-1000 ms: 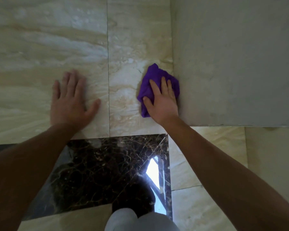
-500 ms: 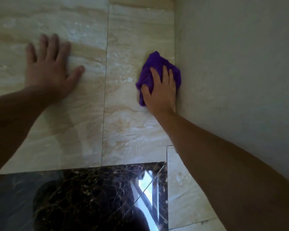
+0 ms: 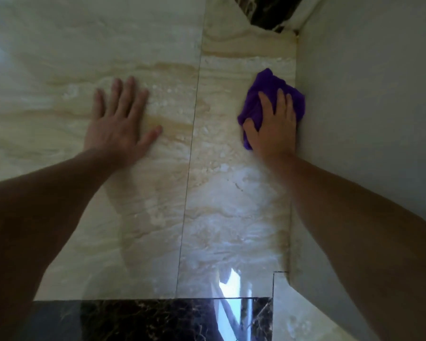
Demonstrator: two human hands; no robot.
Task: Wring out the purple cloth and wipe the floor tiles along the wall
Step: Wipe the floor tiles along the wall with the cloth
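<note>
The purple cloth (image 3: 266, 92) lies bunched on a beige marble floor tile (image 3: 234, 193), pressed right up against the grey wall (image 3: 369, 107). My right hand (image 3: 274, 126) lies flat on top of the cloth, fingers pointing away from me, covering its near half. My left hand (image 3: 119, 124) rests palm down on the neighbouring beige tile (image 3: 84, 57) to the left, fingers spread, holding nothing. A straight grout line runs between the two hands.
A dark brown marble tile strip (image 3: 158, 321) crosses the floor near me, with a bright window reflection (image 3: 234, 299) on it. Another dark tile (image 3: 268, 11) shows at the far end by the wall corner. The wall steps out at lower right.
My view and both hands have moved forward along the wall. The right hand has slid the cloth farther along the tile beside the wall; the left hand has been set down farther ahead.
</note>
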